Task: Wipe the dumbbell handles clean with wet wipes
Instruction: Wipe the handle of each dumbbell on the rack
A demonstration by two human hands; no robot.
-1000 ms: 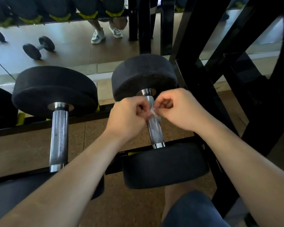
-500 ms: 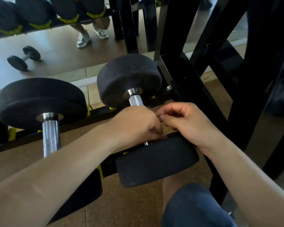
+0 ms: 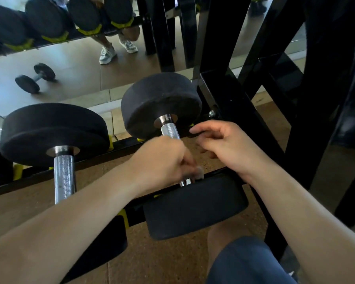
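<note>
1. Head view: the left hand (image 3: 162,160) curls its fingers round the dumbbell handle (image 3: 170,130), near its front end, pinching the wet wipe (image 3: 198,173) against it.
2. Just beside, the right hand (image 3: 228,148) hovers, fingers loosely spread, holding nothing.
3. Risk: the wipe may bunch and slip, leaving knurling unwiped.
4. No writing is readable on the far dumbbell head (image 3: 162,95).

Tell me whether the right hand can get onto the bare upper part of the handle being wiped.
Probably yes. The right hand is open just beside the handle, whose upper stretch is bare; the left hand grips lower down with the wipe. Nothing lies between.
</note>
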